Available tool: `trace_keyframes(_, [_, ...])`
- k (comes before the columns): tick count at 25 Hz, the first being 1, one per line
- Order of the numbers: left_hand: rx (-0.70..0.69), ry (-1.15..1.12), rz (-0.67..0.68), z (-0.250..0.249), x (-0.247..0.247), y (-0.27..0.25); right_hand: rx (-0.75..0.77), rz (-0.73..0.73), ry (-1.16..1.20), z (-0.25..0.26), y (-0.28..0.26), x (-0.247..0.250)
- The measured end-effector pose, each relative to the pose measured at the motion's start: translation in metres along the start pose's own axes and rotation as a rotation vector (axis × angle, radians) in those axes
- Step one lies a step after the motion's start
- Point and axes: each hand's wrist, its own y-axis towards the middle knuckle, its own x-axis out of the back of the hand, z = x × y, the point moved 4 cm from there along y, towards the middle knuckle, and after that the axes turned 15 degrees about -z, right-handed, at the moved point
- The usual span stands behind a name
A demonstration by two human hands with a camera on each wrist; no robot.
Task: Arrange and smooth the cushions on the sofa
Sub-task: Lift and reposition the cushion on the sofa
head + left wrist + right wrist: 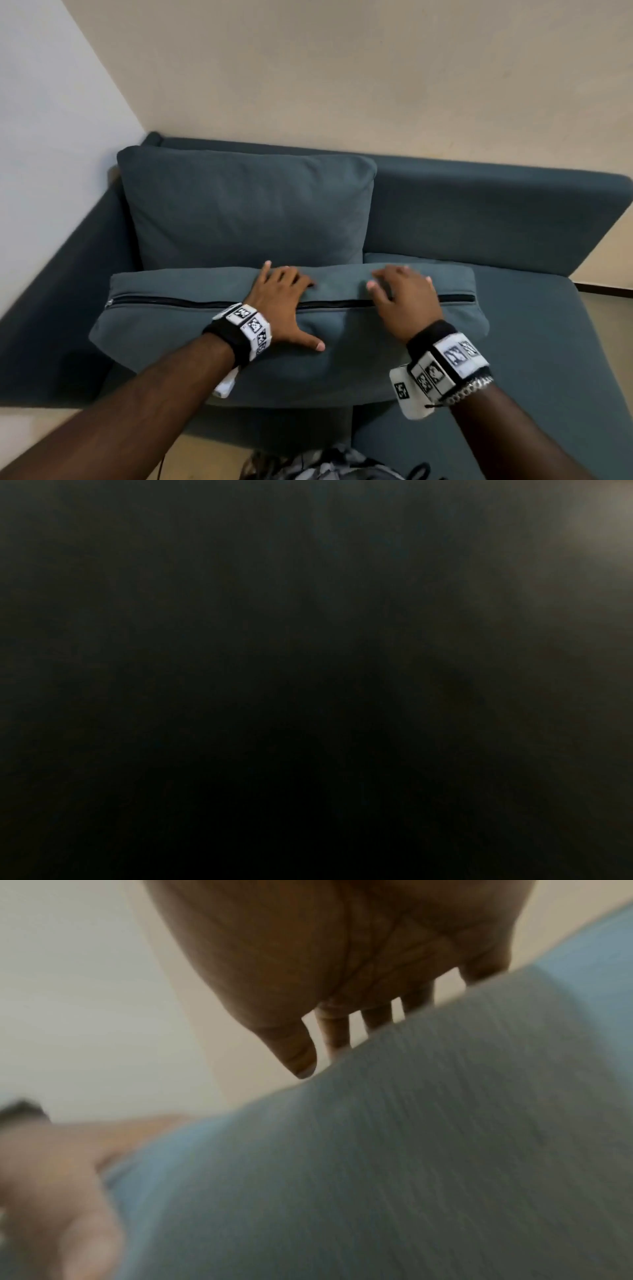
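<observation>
A dark teal cushion (pixel 191 339) with a black zip (pixel 164 302) along its top lies across the front of the sofa seat. My left hand (pixel 286 301) presses flat on it near the middle, fingers spread and thumb out to the right. My right hand (pixel 404 298) lies flat on the same cushion (pixel 411 1150) further right, blurred in the head view. The right wrist view shows my right hand (pixel 342 974) with straight, spread fingers (pixel 337 1034) above the fabric. A second teal cushion (pixel 246 209) stands upright against the backrest at the left. The left wrist view is dark.
The teal sofa (pixel 496 219) sits in a room corner, with a beige wall (pixel 342 68) behind it and a white wall (pixel 44 137) on the left. Bare seat (pixel 534 342) shows to the right of the cushion. Patterned clothing (pixel 329 462) shows at the bottom edge.
</observation>
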Motion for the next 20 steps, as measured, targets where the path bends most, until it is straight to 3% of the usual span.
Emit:
trace_keyframes(2, [0.054,-0.015,0.024,0.019,0.0,-0.007,-0.007,-0.462,0.354,0.024,0.002,0.049])
trace_keyframes(3, [0.06,-0.008,0.049,0.024,0.0,-0.011,0.009,-0.568,0.379,0.029,-0.001,0.053])
trace_keyframes(4, [0.059,0.012,0.059,0.026,0.001,-0.016,0.057,-0.526,0.23,0.035,-0.008,0.04])
trace_keyframes(5, [0.049,0.027,0.063,0.025,0.001,-0.018,0.116,-0.3,0.01,0.038,-0.017,0.008])
trace_keyframes(7, [0.012,0.018,0.095,0.018,0.0,-0.024,0.102,0.329,-0.305,0.019,-0.037,-0.062])
trace_keyframes(8, [-0.014,0.016,0.105,0.016,-0.001,-0.025,0.07,0.494,-0.374,0.016,-0.034,-0.069])
trace_keyframes(9, [-0.041,0.03,0.107,0.016,-0.001,-0.027,0.004,0.473,-0.332,0.021,-0.021,-0.06])
trace_keyframes(10, [-0.046,0.043,0.101,0.017,0.0,-0.033,-0.011,0.334,-0.193,0.034,-0.005,-0.045])
trace_keyframes(13, [-0.021,0.083,0.065,0.029,0.004,-0.043,0.047,-0.421,0.372,0.074,0.006,0.023])
trace_keyframes(14, [-0.011,0.085,0.067,0.031,0.004,-0.046,0.066,-0.52,0.361,0.078,-0.005,0.027])
trace_keyframes(15, [-0.001,0.08,0.056,0.033,0.003,-0.047,0.114,-0.452,0.201,0.081,-0.017,0.013])
trace_keyframes(16, [0.007,0.062,0.052,0.032,0.001,-0.047,0.159,-0.189,-0.029,0.079,-0.03,-0.02])
trace_keyframes(18, [0.011,-0.003,0.088,0.027,-0.007,-0.051,0.106,0.408,-0.331,0.049,-0.058,-0.085])
trace_keyframes(19, [0.002,-0.018,0.1,0.027,-0.01,-0.049,0.06,0.528,-0.382,0.044,-0.053,-0.089])
trace_keyframes(20, [-0.011,-0.013,0.114,0.029,-0.011,-0.048,-0.012,0.507,-0.352,0.047,-0.043,-0.081])
